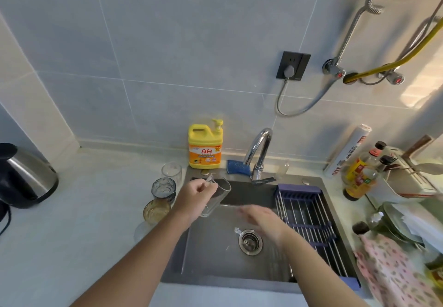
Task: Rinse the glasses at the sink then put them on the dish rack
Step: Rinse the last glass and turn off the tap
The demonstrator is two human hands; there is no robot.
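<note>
The left hand (195, 197) has its grip closed around a clear glass (217, 196), holding it tilted over the left part of the sink (213, 258). The right hand (260, 219) hovers blurred above the drain (250, 242), fingers loosely spread and holding nothing. A dish rack (309, 225) spans the sink's right side. On the surface (84, 222) just left of the sink stand a clear glass (171, 171), a grey glass (163, 188) and an amber glass (156, 211). A yellow soap bottle (205, 147) stands behind the sink, left of the tap (260, 153).
</note>
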